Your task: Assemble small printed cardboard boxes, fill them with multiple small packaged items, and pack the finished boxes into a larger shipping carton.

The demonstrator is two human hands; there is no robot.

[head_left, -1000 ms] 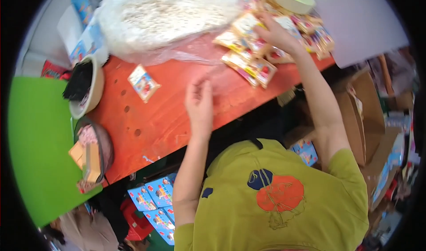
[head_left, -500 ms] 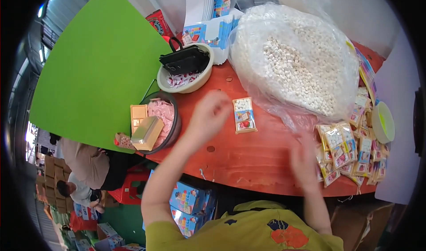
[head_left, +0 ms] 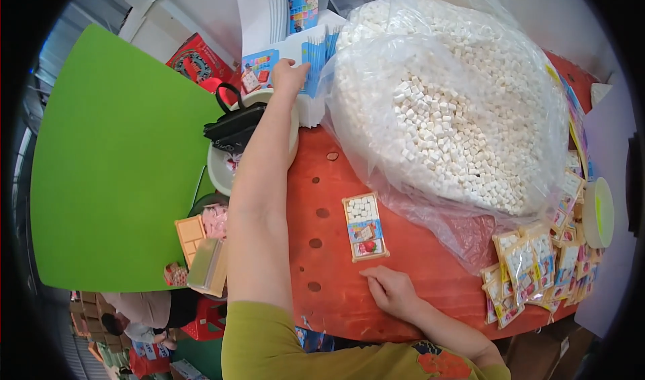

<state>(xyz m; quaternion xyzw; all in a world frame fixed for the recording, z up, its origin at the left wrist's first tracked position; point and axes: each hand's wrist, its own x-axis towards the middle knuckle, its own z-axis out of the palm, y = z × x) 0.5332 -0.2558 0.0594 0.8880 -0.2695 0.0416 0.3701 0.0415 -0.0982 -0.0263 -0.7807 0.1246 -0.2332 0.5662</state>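
Observation:
My left hand (head_left: 291, 76) reaches to the back of the table, its fingers bent over a blue printed card (head_left: 259, 64) in a stack; it seems to pinch the card, though the fingertips are partly hidden. My right hand (head_left: 396, 294) rests low over the red table, holding nothing, its index finger stretched and thumb apart. Just beyond this finger lies a shallow tan tray (head_left: 365, 227), with white marshmallow-like cubes at its far end, a blue printed piece in the middle and a strawberry-picture packet at the near end.
A big clear bag of white cubes (head_left: 437, 118) fills the back right. Filled packs (head_left: 527, 266) pile up at right beside a pale green bowl (head_left: 598, 212). At left are a black purse (head_left: 235, 128) on a basin (head_left: 218, 172), pink packets (head_left: 215, 220), tan trays (head_left: 190, 237) and a green board (head_left: 114, 172).
My left hand has gone from beside the tray to the card stack at the back. My right hand has moved left, from near the packs to below the tray. The view has shifted.

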